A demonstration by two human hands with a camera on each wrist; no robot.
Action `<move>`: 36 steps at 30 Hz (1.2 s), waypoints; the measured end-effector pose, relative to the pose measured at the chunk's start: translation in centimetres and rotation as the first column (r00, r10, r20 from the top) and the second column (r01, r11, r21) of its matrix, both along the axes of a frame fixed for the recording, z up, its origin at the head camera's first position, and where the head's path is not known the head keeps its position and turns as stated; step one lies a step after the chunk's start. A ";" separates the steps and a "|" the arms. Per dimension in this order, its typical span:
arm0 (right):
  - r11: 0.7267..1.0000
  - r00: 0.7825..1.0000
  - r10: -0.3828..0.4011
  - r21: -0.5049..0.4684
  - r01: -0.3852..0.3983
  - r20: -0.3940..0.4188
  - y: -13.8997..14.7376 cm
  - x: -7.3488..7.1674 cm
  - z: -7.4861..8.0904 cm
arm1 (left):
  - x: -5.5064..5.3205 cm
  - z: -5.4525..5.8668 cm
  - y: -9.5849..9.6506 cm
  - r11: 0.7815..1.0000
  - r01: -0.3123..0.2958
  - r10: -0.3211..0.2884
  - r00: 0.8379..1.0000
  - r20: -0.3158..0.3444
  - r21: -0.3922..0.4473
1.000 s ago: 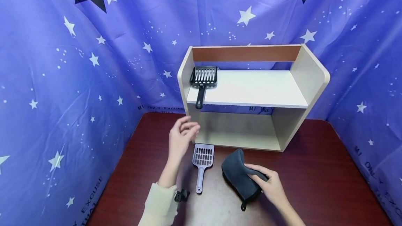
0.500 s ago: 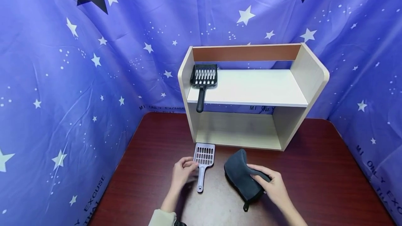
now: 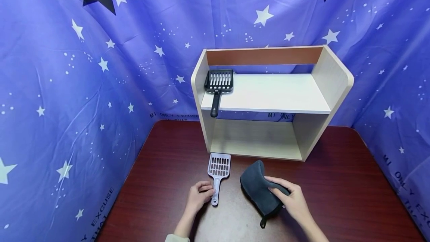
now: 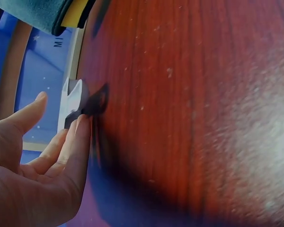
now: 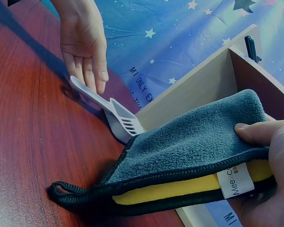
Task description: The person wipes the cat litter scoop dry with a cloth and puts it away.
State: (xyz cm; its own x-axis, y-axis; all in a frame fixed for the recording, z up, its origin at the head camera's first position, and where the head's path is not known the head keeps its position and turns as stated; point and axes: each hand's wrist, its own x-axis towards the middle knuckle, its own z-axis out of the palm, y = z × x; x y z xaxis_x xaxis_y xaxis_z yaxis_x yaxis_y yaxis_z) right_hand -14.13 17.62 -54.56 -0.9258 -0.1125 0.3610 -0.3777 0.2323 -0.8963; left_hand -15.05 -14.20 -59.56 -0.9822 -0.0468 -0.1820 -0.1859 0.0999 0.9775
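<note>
Pick-up of the pale grey scoop [image 3: 218,176] seems in hand; it is laid on the worktop [image 3: 161,167], just before the shelf unit [image 3: 258,137]. Left hand [image 3: 199,197] is held ungripped at its handle [image 3: 217,185], contact unclear. Folded cloth [image 3: 259,188] is gripped by the right hand [image 3: 293,199]. A handle pinch would be called for.

Your left hand [image 3: 198,196] sits low in the head view, just left of centre, your left arm [image 3: 186,221] slanting up from the bottom edge. Its fingers [image 4: 79,156] are nearly straight, the thumb [image 4: 32,113] spread apart from them (plainest in the left wrist view). Your right hand [image 3: 291,198], lower right of centre, pinches between thumb and fingers, your right arm [image 3: 310,225] slanting to the bottom edge.
</note>
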 end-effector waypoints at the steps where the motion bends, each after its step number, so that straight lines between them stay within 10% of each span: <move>1: 1.000 1.000 0.001 0.000 -0.001 0.000 0.0 0.0 0.0 | 0.0 -0.1 0.1 1.000 0.003 -0.003 1.000 0.003 -0.008; 28: 0.996 0.996 0.087 -0.020 -0.086 0.031 0.5 -0.3 0.7 | 0.6 0.9 -0.2 0.998 0.053 -0.053 0.999 -0.002 0.031; 36: 0.981 0.978 0.188 -0.068 -0.183 0.087 0.4 -0.4 1.2 | 0.7 2.2 -0.3 0.962 0.035 -0.048 0.998 0.044 0.272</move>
State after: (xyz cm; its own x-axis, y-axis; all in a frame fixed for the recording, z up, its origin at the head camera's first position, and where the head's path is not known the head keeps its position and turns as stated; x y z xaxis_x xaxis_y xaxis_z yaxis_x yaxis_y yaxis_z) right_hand -14.50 17.98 -53.34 -0.9204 -0.2662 0.2862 -0.3242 0.1111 -0.9394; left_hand -14.36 -14.48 -57.38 -0.9716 0.0517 -0.2308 -0.2361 -0.1589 0.9586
